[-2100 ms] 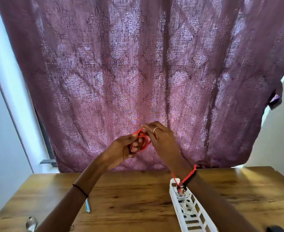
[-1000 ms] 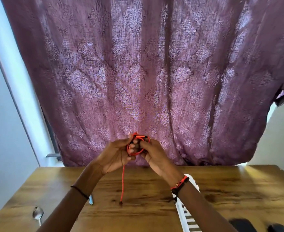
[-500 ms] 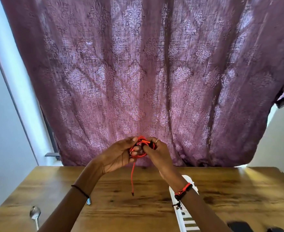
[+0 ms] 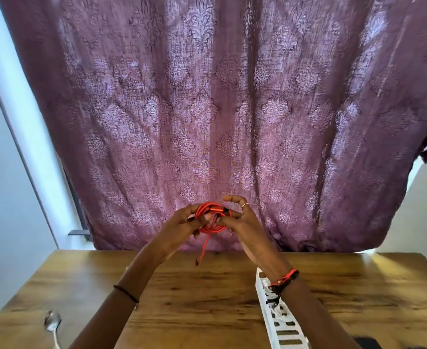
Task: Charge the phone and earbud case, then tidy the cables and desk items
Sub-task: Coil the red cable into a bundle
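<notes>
Both hands were raised over the far edge of the worktop [image 4: 207, 301], in front of the purple curtain [image 4: 207, 109], with the red cable [image 4: 211, 224] wound into a small coil between them. The left hand [image 4: 179, 226] had its fingers curled round the coil's left side. The right hand [image 4: 244, 229] pinched the right side with thumb and fingertips, close to a red plug lying across the top, and its forefinger was lifted clear. A short loose end hung straight down from the coil, and its plug seemed to dangle clear of the wood. To my eye the winding was nearly done and only that end wanted securing. I would have had the left hand grip the loops firmly so they could not spring apart, while the right took the loose end round the middle of the bundle and tucked the plug through, snug but without a kink. The white power strip [image 4: 280, 326] lay beneath the right wrist and a spoon [image 4: 52, 324] sat at the near left corner, both to be missed when the coil was set down.
</notes>
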